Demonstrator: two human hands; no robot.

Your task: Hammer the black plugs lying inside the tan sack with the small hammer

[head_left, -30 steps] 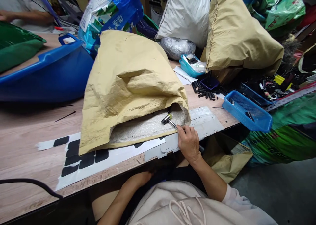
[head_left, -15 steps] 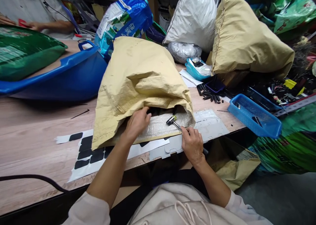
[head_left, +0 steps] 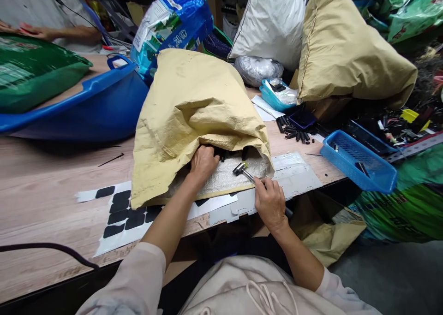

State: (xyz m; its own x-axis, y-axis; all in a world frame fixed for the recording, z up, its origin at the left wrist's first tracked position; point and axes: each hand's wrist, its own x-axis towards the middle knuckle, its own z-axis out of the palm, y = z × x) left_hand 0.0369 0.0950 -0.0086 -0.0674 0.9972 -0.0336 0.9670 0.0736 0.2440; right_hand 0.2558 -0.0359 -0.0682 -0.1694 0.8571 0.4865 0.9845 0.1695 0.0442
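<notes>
Paper sack (head_left: 194, 91) has the left hand (head_left: 204, 162) in its mouth; I can't tell that hand's grip. At 4 o'clock from it, the right hand (head_left: 272, 202) is curled around 1 hammer (head_left: 240, 169).

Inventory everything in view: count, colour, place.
Hammer: 1, silver shaft, right hand
Open sack: 1, tan, table centre
Black-patched sheet: 1, white, partly under sack
Cardboard: 1, pale grey, right of sheet
Table: 1, wood-toned, mid-view
Tub: 1, blue, left
Cable: 1, black, front left
Plastic bags: several, green, far left and right
Printed bag: 1, blue, behind open sack
Bulging sack: 1, white, back centre
Stitched sack: 1, tan, back right
Lower sack: 1, tan, below table
Basket: 1, blue, right table edge
Tray: 1, turquoise, back centre-right
Small parts: many, mostly black, right
Co-worker: 1, pale top, upper left
Left hand: 1, in sack mouth
Right hand: 1, gripping hammer
</notes>
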